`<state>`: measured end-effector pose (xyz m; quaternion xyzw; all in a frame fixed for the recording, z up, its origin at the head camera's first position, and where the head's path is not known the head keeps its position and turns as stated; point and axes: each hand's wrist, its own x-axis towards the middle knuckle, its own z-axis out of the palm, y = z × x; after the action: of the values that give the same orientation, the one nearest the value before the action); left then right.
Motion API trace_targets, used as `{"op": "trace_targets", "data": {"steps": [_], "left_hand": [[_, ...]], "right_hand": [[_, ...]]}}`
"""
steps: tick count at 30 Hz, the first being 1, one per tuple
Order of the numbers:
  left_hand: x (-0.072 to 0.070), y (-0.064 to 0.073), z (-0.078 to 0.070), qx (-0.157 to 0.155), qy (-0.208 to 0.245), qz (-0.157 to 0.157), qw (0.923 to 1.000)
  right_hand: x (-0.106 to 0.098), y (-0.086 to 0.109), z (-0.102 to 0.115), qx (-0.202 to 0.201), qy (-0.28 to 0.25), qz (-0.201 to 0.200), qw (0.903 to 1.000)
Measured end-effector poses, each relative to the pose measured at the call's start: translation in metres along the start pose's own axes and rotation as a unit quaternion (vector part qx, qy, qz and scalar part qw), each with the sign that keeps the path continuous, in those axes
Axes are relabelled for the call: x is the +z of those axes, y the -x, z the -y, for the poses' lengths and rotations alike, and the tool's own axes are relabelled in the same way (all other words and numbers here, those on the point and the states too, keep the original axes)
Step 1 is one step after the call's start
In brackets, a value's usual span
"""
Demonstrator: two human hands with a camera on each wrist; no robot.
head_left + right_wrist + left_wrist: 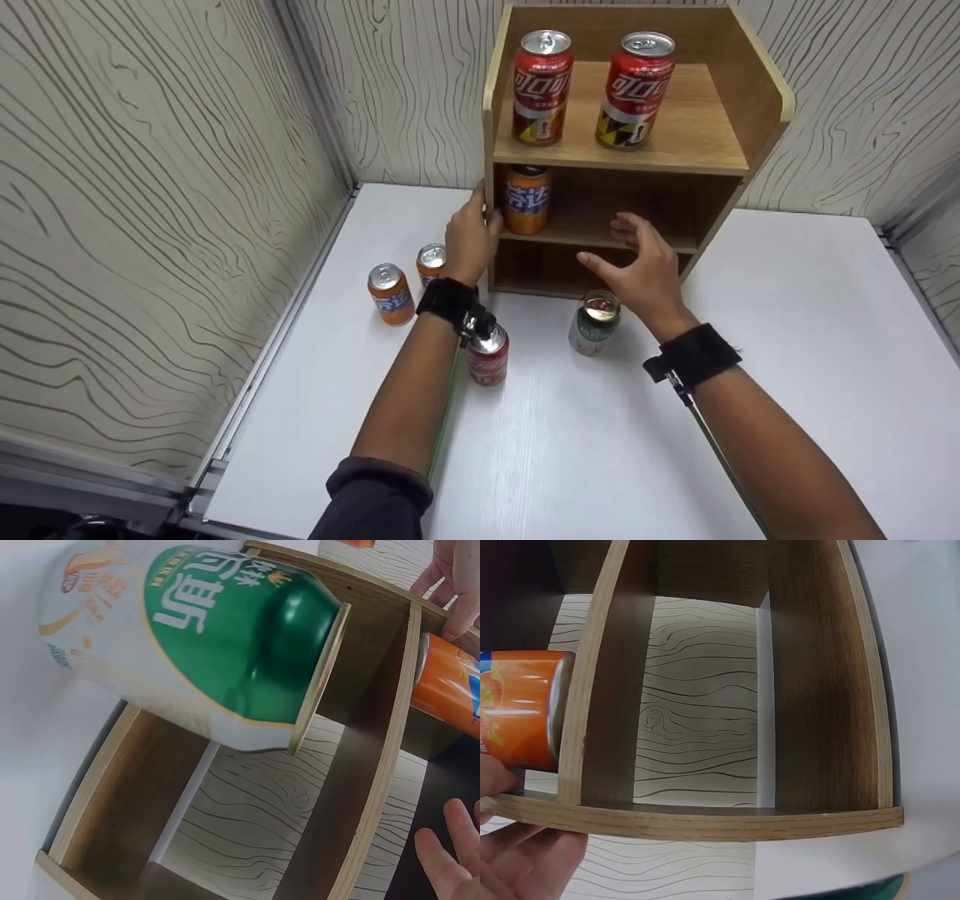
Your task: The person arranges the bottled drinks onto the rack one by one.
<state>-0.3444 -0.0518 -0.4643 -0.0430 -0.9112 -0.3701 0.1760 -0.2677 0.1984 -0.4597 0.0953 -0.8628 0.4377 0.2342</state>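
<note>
My left hand (470,240) grips the left side panel of a small wooden shelf (709,112), its thumb on the inner side and the other fingers outside. Just beside it, an orange soda can (527,202) stands upright at the left of the middle compartment. My right hand (649,274) hovers before that compartment's right part, thumb and fingers spread apart around nothing. Below it on the table stands a green and white drink can (594,326), large in the right wrist view (217,645). Two red cola cans, one left (542,97) and one right (637,94), stand on the top board.
Left of the shelf, two more orange cans, one nearer (391,296) and one farther (431,262), stand on the white table (585,450). A red can (488,364) is partly covered by the left wrist's camera. Patterned walls (420,82) rise behind and at left.
</note>
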Motion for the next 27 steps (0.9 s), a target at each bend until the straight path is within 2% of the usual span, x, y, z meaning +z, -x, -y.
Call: {"op": "trace_targets", "data": {"steps": [10, 21, 27], "left_hand": [[-0.001, 0.0, 0.0, 0.005, -0.011, 0.004, 0.9999], [-0.002, 0.001, -0.002, -0.003, -0.003, 0.004, 1.0], [-0.002, 0.001, -0.002, -0.001, -0.006, 0.006, 1.0]], "right_hand": [[-0.008, 0.016, -0.011, -0.018, 0.014, -0.018, 0.9996], [-0.014, 0.033, -0.027, 0.011, 0.02, -0.018, 0.9996], [-0.017, 0.039, -0.033, 0.014, 0.023, -0.019, 0.9995]]}}
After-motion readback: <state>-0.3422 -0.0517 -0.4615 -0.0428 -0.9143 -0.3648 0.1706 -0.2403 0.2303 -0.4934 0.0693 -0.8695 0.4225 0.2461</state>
